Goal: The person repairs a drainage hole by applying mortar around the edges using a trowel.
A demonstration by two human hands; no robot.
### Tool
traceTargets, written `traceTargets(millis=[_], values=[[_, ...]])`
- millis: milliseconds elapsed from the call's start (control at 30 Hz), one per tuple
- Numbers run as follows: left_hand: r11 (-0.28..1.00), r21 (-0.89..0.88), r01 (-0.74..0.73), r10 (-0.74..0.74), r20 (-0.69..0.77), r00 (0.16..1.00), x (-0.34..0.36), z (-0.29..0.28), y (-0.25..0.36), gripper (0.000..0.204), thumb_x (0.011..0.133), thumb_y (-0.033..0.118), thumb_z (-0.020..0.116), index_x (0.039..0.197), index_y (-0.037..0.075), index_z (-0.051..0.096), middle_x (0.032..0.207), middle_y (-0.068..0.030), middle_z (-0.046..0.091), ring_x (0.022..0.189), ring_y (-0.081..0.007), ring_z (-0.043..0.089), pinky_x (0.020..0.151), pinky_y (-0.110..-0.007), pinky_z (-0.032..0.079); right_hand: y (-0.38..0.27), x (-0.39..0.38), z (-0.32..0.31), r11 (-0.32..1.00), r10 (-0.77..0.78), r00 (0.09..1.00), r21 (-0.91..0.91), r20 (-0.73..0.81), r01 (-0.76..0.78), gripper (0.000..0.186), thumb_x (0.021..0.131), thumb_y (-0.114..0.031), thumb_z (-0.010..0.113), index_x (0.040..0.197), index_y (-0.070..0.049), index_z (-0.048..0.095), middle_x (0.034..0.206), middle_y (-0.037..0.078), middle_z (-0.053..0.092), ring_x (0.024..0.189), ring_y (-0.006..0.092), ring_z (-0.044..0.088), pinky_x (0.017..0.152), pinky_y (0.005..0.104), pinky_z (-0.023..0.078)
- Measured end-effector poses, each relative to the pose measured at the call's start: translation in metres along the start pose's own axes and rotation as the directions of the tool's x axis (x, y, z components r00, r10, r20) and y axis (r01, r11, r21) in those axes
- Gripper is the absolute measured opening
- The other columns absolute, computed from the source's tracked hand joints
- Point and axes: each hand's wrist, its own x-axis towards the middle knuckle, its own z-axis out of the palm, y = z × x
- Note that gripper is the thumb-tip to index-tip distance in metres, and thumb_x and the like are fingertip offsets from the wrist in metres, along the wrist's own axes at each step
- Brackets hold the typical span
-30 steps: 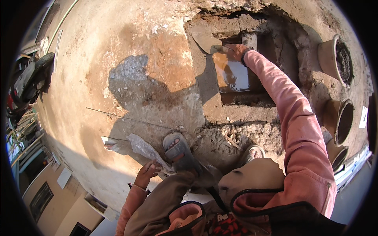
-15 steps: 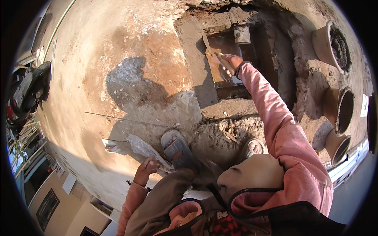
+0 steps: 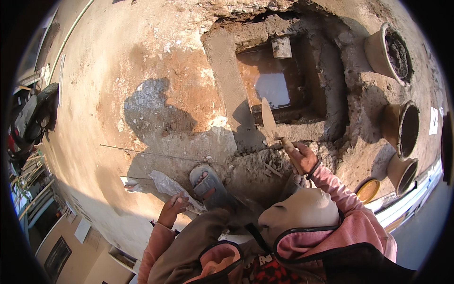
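My right hand (image 3: 302,158) is closed round the wooden handle of a trowel (image 3: 268,117). Its pointed, mud-tinted blade reaches over the near edge of a square pit (image 3: 318,124) with mortar-smeared walls. Brown water (image 3: 255,71) lies in the pit and reflects the bright sky. From the far wall a short pale pipe (image 3: 282,48) sticks out over the water. My left hand (image 3: 172,209) hangs near my left knee with its fingers loosely bent and apart, nothing visible in it. Close beside it on the ground lies a crumpled clear plastic bag (image 3: 166,182).
On the right stand a bucket of grey mortar (image 3: 397,54), a second tub (image 3: 402,128) and a smaller one (image 3: 402,174). A round yellowish lid or pan (image 3: 368,191) is near my right forearm. A thin rod (image 3: 123,149) lies left; a motorbike (image 3: 33,111) is parked far left.
My right hand has drawn the trowel back from over the water toward me, to the pit's near edge. My left hand has stayed nearly in place.
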Motion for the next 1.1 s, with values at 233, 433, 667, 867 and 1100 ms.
traceTargets(millis=[233, 433, 667, 867, 1100], values=[[0.998, 0.070, 0.002, -0.004, 0.029, 1.000, 0.008, 0.004, 0.013, 0.058, 0.090, 0.042, 0.052, 0.132, 0.004, 0.039, 0.116, -0.0099, 0.055, 0.097, -0.0177, 0.056, 0.082, -0.031, 0.045, -0.083, -0.093, -0.158, 0.504, -0.812, 0.448, -0.836, -0.374, 0.215, 0.040, 0.080, -0.012, 0.060, 0.117, -0.004, 0.046, 0.097, 0.019, 0.060, 0.091, 0.0353, 0.059, 0.077, 0.0359, 0.047], [0.993, 0.111, -0.040, 0.034, 0.049, 0.998, 0.014, 0.012, 0.027, 0.061, 0.089, 0.043, 0.054, 0.132, 0.003, 0.038, 0.115, -0.0125, 0.055, 0.098, -0.0208, 0.056, 0.082, -0.032, 0.045, -0.147, -0.133, -0.343, 0.310, -0.796, 0.339, -0.819, -0.502, -0.483, 0.042, 0.081, -0.013, 0.054, 0.123, -0.013, 0.049, 0.101, 0.021, 0.059, 0.093, 0.0381, 0.057, 0.079, 0.0447, 0.046], [0.988, 0.133, -0.074, 0.068, 0.055, 0.996, 0.012, 0.016, 0.025, 0.061, 0.089, 0.042, 0.053, 0.133, 0.002, 0.038, 0.115, -0.0126, 0.055, 0.098, -0.0206, 0.057, 0.082, -0.032, 0.046, -0.198, -0.061, -0.423, -0.072, -0.635, 0.533, -0.645, -0.559, -0.761, 0.030, 0.085, -0.012, 0.044, 0.114, -0.014, 0.053, 0.093, 0.018, 0.062, 0.087, 0.0357, 0.061, 0.072, 0.0458, 0.048], [0.993, 0.057, -0.100, 0.098, 0.037, 0.994, -0.001, 0.010, 0.015, 0.060, 0.089, 0.041, 0.054, 0.132, 0.002, 0.039, 0.113, -0.0106, 0.055, 0.096, -0.0189, 0.057, 0.078, -0.029, 0.047, -0.190, -0.028, -0.427, -0.193, -0.460, 0.740, -0.758, -0.491, -0.623, 0.024, 0.083, -0.022, 0.050, 0.097, -0.010, 0.066, 0.091, 0.018, 0.064, 0.087, 0.0343, 0.061, 0.071, 0.0434, 0.049], [0.991, 0.050, -0.127, 0.126, 0.013, 0.992, -0.004, 0.008, 0.014, 0.056, 0.089, 0.041, 0.054, 0.129, 0.003, 0.042, 0.110, -0.0089, 0.056, 0.096, -0.0183, 0.057, 0.078, -0.029, 0.046, -0.208, -0.005, -0.383, 0.187, -0.434, 0.716, -0.833, -0.546, -0.521, 0.046, 0.083, -0.042, 0.049, 0.077, 0.000, 0.066, 0.064, 0.014, 0.063, 0.060, 0.0283, 0.062, 0.060, 0.0395, 0.050]])
